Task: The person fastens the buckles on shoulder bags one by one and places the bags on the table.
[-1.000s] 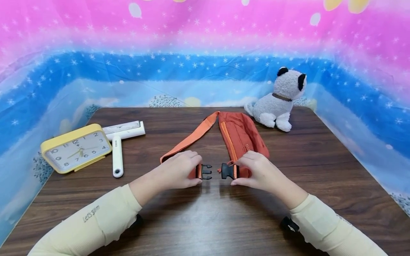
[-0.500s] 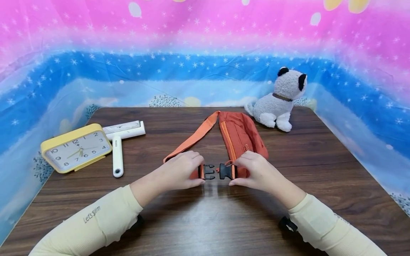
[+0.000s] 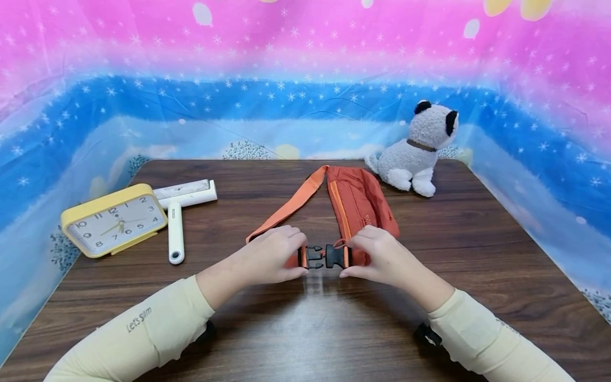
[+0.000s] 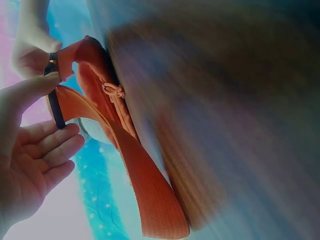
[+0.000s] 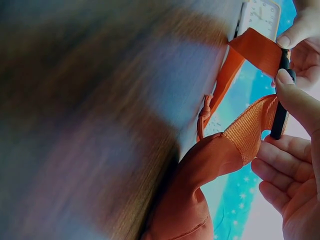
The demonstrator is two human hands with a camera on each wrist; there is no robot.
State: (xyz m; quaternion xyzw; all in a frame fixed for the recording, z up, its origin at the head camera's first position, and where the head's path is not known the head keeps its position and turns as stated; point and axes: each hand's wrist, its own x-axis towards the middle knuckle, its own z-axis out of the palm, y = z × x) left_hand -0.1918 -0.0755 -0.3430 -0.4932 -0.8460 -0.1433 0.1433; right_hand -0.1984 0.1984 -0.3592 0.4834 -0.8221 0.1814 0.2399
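Note:
A rust-red waist bag (image 3: 360,199) lies on the table with its orange strap (image 3: 292,204) looped to the left. My left hand (image 3: 274,254) pinches the pronged half of a black side-release buckle (image 3: 314,257) between thumb and fingers. Opposite it, my right hand (image 3: 379,253) pinches the socket half (image 3: 335,256), joined to the bag by webbing. The two halves face each other in line, prong tips right at the socket's mouth. In the left wrist view the strap (image 4: 145,185) hangs from the buckle; in the right wrist view the socket half (image 5: 280,120) sits between thumb and fingertips.
At the left, a yellow alarm clock (image 3: 114,220) leans on a white T-shaped scraper-like tool (image 3: 175,228). A grey and white plush dog (image 3: 415,146) sits at the back right, close behind the bag. Patterned cloth (image 3: 286,101) surrounds the wooden table (image 3: 305,329).
Both hands have drawn closer together, the left moving right and the right slightly left. The gap between the buckle halves has narrowed, and the strap has shifted a little to the right.

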